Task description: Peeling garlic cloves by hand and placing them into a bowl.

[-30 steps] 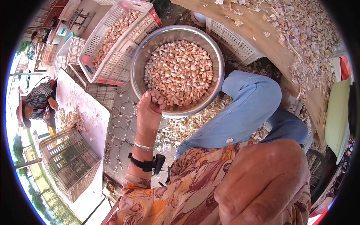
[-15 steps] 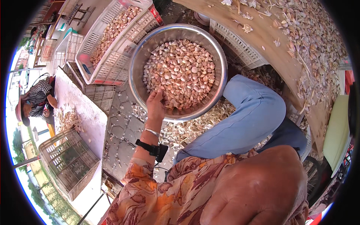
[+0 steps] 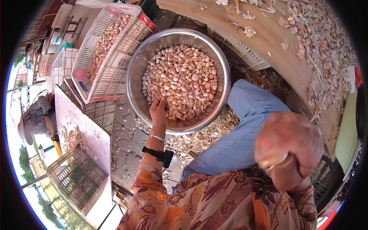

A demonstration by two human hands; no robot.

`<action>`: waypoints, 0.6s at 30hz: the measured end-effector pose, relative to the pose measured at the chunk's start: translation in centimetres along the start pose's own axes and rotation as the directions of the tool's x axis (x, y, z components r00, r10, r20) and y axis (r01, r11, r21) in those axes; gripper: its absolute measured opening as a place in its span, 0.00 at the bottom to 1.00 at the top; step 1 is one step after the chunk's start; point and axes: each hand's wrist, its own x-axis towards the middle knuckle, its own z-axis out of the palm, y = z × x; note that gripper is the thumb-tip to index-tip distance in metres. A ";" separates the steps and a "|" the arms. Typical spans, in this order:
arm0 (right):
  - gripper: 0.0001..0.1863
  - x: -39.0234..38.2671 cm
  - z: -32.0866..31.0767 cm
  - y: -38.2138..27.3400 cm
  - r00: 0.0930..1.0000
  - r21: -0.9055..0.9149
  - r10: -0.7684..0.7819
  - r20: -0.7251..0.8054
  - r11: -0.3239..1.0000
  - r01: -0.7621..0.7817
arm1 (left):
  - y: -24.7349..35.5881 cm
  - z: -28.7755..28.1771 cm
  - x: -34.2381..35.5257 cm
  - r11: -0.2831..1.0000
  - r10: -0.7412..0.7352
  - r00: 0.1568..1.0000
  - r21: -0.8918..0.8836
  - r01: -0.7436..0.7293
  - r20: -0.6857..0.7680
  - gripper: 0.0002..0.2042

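Observation:
A steel bowl (image 3: pixel 225 96) holds a heap of loose garlic cloves (image 3: pixel 184 78), pinkish and cream. My left hand (image 3: pixel 158 112) reaches over its near left rim, thumb and fingertips pinched together at the edge of the cloves. Whatever lies between those fingertips is too small to make out. Above my right thigh and close to the camera, my right hand (image 3: pixel 295 143) is curled into a fist. A pale, blurred piece of garlic (image 3: pixel 275 161) with papery skin pokes out of its fingers.
White plastic crates (image 3: pixel 82 57), one with cloves, stand left of the bowl. A wooden board (image 3: pixel 264 42) at the upper right bears garlic and husks. Another person (image 3: pixel 40 113) sits left, behind a pale table (image 3: pixel 92 130) with a grey crate (image 3: pixel 76 178). Husks litter the paving.
My right hand has moved up and farther from the camera, so its curled fingers and the pale piece now show. My left hand stays at the cloves; the whole view has shifted slightly.

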 end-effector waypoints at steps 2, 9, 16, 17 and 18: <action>0.13 -0.1 -0.4 2.1 0.975 -0.417 0.075 -0.210 0.895 -0.159 | 0.7 0.5 1.8 0.990 0.063 0.998 0.128 -0.064 0.015 0.09; 0.09 -0.3 -4.7 4.3 0.924 -0.835 0.242 -0.296 0.404 -0.373 | 2.3 1.0 8.2 1.000 0.020 0.992 0.006 -0.019 -0.125 0.06; 0.06 0.1 -5.1 4.8 0.894 -0.691 0.307 -0.327 0.568 -0.448 | 2.2 2.9 14.8 0.993 0.011 0.994 0.115 0.002 -0.113 0.06; 0.06 0.3 -5.2 4.8 0.885 -0.673 0.351 -0.307 0.577 -0.462 | 2.2 3.5 16.1 0.963 0.052 0.997 0.269 -0.035 -0.058 0.06; 0.06 0.5 -5.4 4.7 0.872 -0.646 0.392 -0.293 0.591 -0.483 | 2.2 4.2 17.3 0.905 0.082 0.996 0.419 -0.069 -0.014 0.05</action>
